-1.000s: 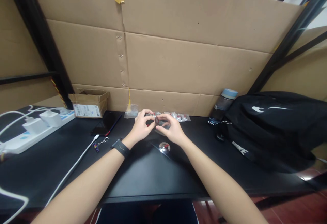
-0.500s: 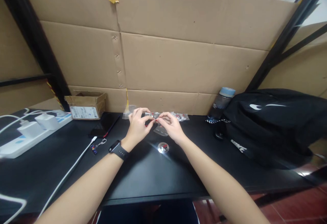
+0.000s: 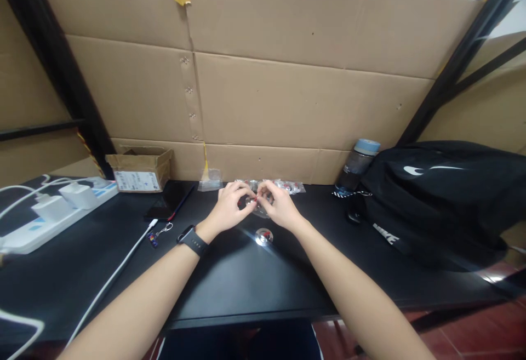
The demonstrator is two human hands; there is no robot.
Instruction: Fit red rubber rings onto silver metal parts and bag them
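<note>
My left hand (image 3: 230, 206), with a dark watch on its wrist, and my right hand (image 3: 280, 206) meet over the middle of the black table. Their fingertips pinch a small shiny piece with red on it (image 3: 251, 201), partly hidden by the fingers. A round silver disc with a red mark (image 3: 263, 236) lies on the table just below the hands. Behind the fingers are clear plastic packets with silver and red pieces (image 3: 292, 186). A clear plastic bag (image 3: 210, 180) sits to the left of them.
At the left are a white power strip (image 3: 94, 198), an open cardboard box (image 3: 142, 171), a dark phone (image 3: 168, 202), a keychain (image 3: 153, 238) and a white cable (image 3: 113, 278). A bottle (image 3: 356, 165) and black bag (image 3: 444, 201) stand right. Cardboard (image 3: 287, 102) rises behind.
Both hands have come slightly lower and closer together, and the small piece has moved down with them. The silver disc lies where it was.
</note>
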